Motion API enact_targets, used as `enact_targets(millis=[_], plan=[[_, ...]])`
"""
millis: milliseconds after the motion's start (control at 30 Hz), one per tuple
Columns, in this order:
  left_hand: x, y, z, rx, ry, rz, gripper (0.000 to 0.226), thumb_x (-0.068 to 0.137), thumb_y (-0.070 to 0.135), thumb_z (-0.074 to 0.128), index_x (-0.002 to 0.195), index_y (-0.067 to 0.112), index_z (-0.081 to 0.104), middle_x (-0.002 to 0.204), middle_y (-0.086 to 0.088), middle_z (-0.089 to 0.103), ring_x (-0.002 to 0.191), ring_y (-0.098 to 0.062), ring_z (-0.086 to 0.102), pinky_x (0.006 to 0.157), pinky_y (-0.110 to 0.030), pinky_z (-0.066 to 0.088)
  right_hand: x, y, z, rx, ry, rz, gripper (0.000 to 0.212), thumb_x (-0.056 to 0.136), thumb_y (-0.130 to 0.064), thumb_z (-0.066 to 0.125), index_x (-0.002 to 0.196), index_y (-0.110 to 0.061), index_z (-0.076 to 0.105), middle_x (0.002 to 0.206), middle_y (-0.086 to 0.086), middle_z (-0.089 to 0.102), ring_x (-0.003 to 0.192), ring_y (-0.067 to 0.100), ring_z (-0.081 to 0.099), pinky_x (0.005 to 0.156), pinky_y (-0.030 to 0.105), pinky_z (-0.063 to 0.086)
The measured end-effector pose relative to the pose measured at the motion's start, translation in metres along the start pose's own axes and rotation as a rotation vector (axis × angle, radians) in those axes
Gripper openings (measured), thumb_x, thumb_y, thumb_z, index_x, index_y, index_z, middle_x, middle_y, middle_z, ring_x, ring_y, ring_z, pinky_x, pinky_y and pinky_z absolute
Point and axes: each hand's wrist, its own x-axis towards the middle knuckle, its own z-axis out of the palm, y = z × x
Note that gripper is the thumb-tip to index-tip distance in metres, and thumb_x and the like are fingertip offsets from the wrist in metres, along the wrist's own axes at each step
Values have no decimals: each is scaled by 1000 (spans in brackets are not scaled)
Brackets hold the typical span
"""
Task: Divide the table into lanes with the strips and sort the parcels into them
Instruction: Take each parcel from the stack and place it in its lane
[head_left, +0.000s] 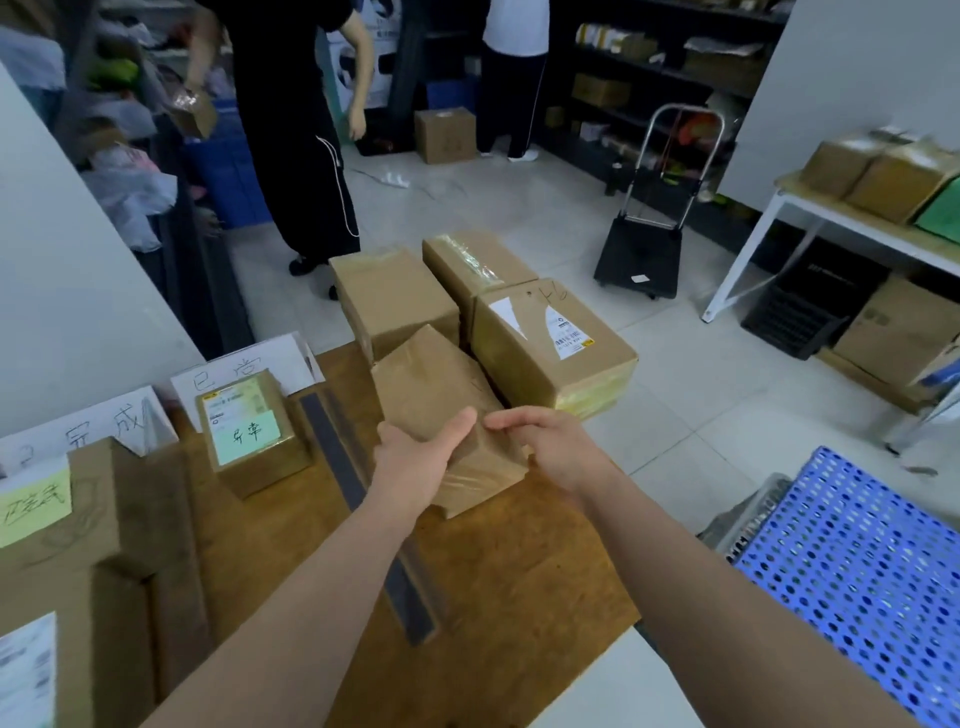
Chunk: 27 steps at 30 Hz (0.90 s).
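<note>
Left hand (415, 457) and right hand (558, 447), fingers clamped on a plain brown parcel (434, 387); paper sign (98, 428) reads 完成.

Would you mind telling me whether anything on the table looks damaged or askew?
The white label on the far-right box is torn through. The plain parcel gripped by left hand and right hand is tilted, not lying flat.

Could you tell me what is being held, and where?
The tilted brown parcel, at its near end: left hand on one side, right hand opposite.
</note>
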Motion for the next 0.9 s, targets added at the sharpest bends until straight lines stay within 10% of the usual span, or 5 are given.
enact_targets(millis=[167, 367, 733, 900], plan=[[-13, -7, 0, -75, 100, -91, 143, 33, 80, 66, 153, 22, 16, 144, -9, 41, 124, -32, 50, 99, -51, 49, -3, 11, -1, 0, -27, -31, 33, 98, -6, 46, 103, -20, 76, 106, -14, 68, 102, 1, 58, 88, 11, 44], [-55, -25, 12, -681, 3, -18, 38, 92, 51, 49, 122, 29, 57, 116, -7, 68, 110, -28, 62, 93, -51, 52, -3, 39, -32, 133, -134, 16, 41, 96, -31, 56, 136, -23, 53, 127, -5, 62, 114, 14, 60, 106, 38, 45], [-109, -65, 76, -495, 99, 61, 44, 106, 26, 36, 147, 42, 36, 132, 7, 52, 112, -15, 54, 104, -51, 46, -40, 66, -90, 383, -270, 93, 25, 93, -19, 63, 117, -24, 59, 107, 2, 72, 89, 15, 72, 69, 31, 58], [-130, -75, 96, -307, 77, 62, 54, 98, 51, 45, 150, 46, 29, 144, 8, 46, 113, -10, 53, 107, -42, 43, -61, 76, -98, 283, -263, 64, 27, 92, -19, 64, 119, -15, 61, 99, -1, 76, 87, 9, 71, 72, 25, 57]])
